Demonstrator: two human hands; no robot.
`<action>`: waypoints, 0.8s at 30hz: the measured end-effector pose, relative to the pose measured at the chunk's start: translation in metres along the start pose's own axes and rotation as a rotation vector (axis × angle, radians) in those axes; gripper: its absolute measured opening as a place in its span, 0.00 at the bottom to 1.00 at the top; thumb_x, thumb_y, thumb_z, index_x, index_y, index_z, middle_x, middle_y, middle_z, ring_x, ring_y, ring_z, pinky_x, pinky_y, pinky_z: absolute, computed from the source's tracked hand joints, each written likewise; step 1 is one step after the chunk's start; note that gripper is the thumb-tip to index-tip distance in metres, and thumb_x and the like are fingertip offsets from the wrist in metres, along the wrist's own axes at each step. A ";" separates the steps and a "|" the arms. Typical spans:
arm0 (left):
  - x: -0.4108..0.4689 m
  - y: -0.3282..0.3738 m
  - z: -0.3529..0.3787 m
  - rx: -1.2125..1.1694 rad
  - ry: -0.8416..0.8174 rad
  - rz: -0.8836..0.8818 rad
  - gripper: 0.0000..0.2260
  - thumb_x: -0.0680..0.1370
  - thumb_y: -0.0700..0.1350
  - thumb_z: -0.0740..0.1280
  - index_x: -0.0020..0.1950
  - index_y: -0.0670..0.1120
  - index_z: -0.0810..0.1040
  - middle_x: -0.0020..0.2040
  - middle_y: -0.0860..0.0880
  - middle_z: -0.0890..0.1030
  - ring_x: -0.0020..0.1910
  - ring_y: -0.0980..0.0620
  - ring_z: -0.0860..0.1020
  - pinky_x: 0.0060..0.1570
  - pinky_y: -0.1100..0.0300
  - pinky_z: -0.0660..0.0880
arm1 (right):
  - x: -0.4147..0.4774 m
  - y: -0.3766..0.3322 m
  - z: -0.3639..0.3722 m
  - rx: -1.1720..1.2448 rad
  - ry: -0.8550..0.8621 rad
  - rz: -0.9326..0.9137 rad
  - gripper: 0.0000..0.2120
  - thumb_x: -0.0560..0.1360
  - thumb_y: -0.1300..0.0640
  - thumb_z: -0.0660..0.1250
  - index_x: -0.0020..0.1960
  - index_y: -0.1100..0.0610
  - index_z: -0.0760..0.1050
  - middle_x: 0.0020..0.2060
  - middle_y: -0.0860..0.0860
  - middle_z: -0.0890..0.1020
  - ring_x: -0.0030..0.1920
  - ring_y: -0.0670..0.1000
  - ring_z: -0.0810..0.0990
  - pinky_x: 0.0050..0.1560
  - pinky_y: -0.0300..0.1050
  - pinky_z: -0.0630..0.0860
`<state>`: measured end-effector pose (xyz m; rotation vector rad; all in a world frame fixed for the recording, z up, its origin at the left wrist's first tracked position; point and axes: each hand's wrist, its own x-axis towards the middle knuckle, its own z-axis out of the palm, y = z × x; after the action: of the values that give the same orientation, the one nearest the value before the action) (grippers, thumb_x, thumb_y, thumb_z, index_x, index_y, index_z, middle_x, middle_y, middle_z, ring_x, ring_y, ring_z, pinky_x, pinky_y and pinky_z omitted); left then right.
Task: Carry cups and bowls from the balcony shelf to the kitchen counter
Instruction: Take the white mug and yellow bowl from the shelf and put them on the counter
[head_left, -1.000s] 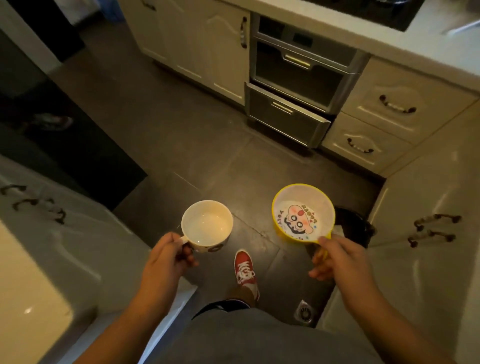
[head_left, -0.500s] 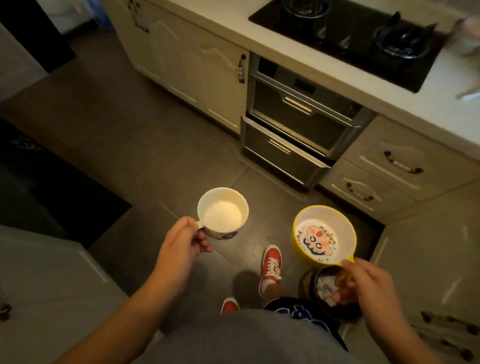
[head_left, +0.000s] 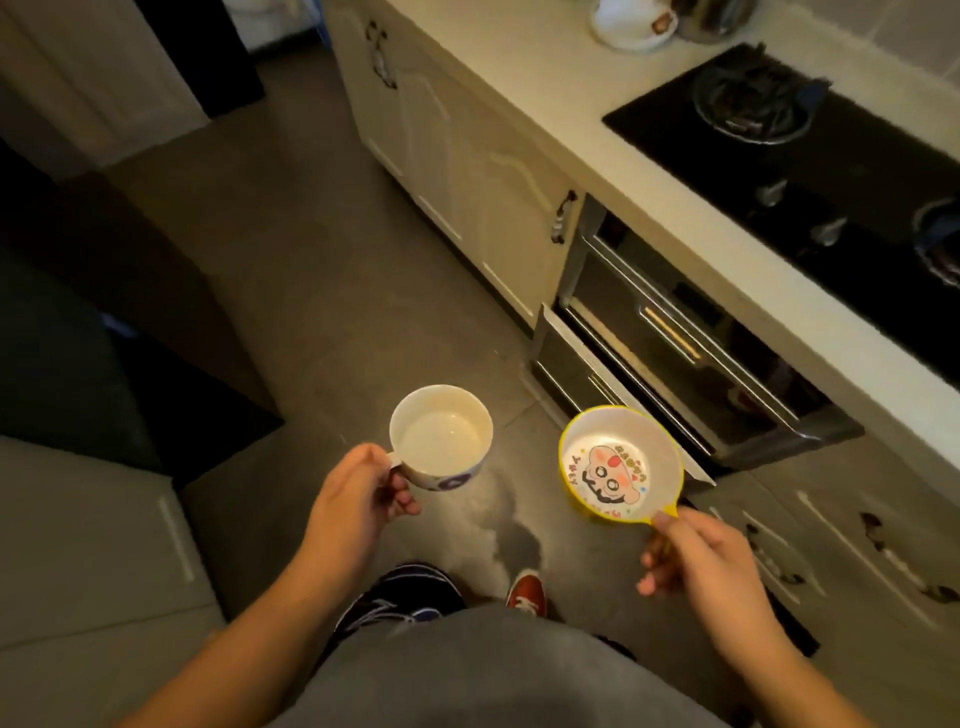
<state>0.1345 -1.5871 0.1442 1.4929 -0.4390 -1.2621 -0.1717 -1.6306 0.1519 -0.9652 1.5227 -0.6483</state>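
My left hand (head_left: 358, 501) grips the handle of a white cup (head_left: 441, 437), held upright over the dark floor; the cup looks empty. My right hand (head_left: 698, 558) pinches the small tab handle of a yellow bowl (head_left: 621, 463) with a cartoon face printed inside, held level to the right of the cup. The pale kitchen counter (head_left: 587, 119) runs along the right, higher up in the view and some way ahead of both hands.
A black gas hob (head_left: 810, 171) is set into the counter, with an oven (head_left: 675, 343) and its partly open drawer below. White dishes (head_left: 636, 23) stand at the counter's far end. Cream cabinets (head_left: 467, 171) line the right; a pale cabinet (head_left: 88, 545) sits at left.
The view has swung up and left, bringing more of the counter, hob and far dishes into sight. Both hands keep hold of the cup and bowl while I step forward.
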 end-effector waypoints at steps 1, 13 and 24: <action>0.007 0.006 -0.006 0.008 0.036 0.008 0.23 0.79 0.36 0.54 0.27 0.51 0.75 0.26 0.51 0.75 0.26 0.55 0.74 0.29 0.61 0.77 | 0.018 -0.014 0.009 -0.013 -0.043 -0.016 0.15 0.79 0.63 0.62 0.37 0.72 0.72 0.25 0.58 0.77 0.19 0.54 0.77 0.19 0.38 0.69; 0.143 0.084 -0.102 0.050 0.382 -0.036 0.15 0.82 0.42 0.56 0.38 0.44 0.75 0.29 0.49 0.76 0.31 0.52 0.75 0.39 0.53 0.75 | 0.190 -0.160 0.182 -0.142 -0.278 -0.126 0.16 0.79 0.62 0.62 0.39 0.76 0.72 0.28 0.64 0.77 0.20 0.54 0.77 0.27 0.45 0.72; 0.309 0.189 -0.104 0.154 0.251 0.037 0.16 0.76 0.43 0.58 0.30 0.52 0.76 0.29 0.52 0.77 0.31 0.56 0.78 0.39 0.55 0.76 | 0.293 -0.233 0.210 -0.173 -0.191 -0.065 0.15 0.79 0.62 0.62 0.38 0.72 0.74 0.24 0.57 0.79 0.20 0.56 0.78 0.21 0.40 0.73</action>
<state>0.4031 -1.8518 0.1490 1.7405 -0.4024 -1.0140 0.0845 -1.9751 0.1554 -1.1781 1.3987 -0.4604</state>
